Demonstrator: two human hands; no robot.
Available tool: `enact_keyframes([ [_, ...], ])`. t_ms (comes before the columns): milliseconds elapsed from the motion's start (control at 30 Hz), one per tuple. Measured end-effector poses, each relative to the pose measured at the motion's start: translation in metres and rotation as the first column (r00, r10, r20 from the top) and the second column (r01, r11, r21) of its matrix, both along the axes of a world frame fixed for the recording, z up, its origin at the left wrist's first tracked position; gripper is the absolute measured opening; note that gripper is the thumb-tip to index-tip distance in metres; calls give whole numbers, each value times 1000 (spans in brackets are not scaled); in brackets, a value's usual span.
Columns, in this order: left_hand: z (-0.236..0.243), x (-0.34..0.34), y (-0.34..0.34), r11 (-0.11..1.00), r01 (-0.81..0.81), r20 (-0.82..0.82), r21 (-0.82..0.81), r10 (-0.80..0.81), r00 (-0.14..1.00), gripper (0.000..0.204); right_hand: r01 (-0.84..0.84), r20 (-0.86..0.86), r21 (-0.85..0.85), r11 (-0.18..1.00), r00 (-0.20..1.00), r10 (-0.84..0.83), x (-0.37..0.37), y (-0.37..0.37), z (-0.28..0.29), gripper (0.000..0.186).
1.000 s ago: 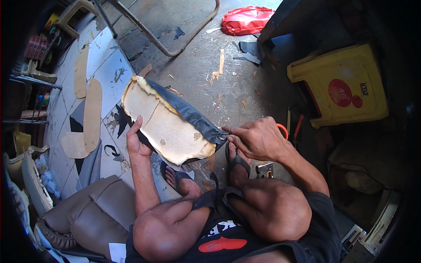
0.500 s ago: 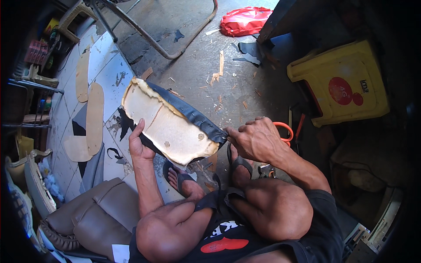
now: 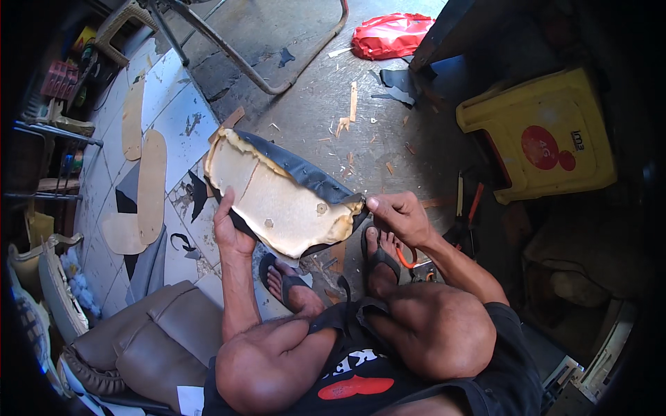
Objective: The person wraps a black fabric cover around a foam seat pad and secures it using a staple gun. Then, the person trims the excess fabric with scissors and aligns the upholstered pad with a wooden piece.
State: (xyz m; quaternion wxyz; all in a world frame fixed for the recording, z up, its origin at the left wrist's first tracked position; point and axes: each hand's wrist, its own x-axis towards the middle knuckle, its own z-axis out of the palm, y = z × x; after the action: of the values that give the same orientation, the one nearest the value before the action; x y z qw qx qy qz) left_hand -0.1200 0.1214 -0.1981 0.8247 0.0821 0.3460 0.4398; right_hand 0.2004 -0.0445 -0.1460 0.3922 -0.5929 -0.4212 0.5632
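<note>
Presently, item one: seat pad (image 3: 274,197), tan foam-faced panel with a black cover (image 3: 305,172) wrapped along its far edge, held tilted above the floor between your two hands. Your left hand (image 3: 230,229) grasps its near-left edge, fingers curled up onto the tan face. Your right hand (image 3: 399,216) pinches the pad's right-hand corner, thumb pressed on the black cover's edge. Below both hands: your feet in dark sandals (image 3: 378,256), knees bent. Just right of your right hand: orange-handled tool (image 3: 476,201) and other hand tools, lying on the concrete floor (image 3: 305,104). Farther right of that hand: yellow plastic stool (image 3: 541,135). Beyond it, away from you: red bag (image 3: 390,35) and wood scraps (image 3: 352,100). Left of your left hand: flat tan cutouts (image 3: 151,184) on the tiles. Below that hand, near-left: brown leather cushion (image 3: 139,340).
</note>
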Motion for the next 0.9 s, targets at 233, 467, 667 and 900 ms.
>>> enact_keyframes([
  [233, 18, 16, -7, 999, 39, -96, 29, -36, 995, 55, -127, 677, 130, 983, 736, 6, -10, 14, 37, 30],
  [467, 4, 11, -9, 998, 2, -128, 65, 6, 992, 55, -151, 822, 125, 981, 569, -17, -28, 12, 49, 31],
  [667, 22, 13, -12, 991, -36, -152, 132, 56, 987, 55, -147, 860, -13, 989, 504, 86, -35, 30, 45, 32],
  [900, 21, 17, -15, 987, -39, -165, 153, 64, 984, 55, -117, 848, 6, 993, 526, 57, -35, 29, 42, 35],
])
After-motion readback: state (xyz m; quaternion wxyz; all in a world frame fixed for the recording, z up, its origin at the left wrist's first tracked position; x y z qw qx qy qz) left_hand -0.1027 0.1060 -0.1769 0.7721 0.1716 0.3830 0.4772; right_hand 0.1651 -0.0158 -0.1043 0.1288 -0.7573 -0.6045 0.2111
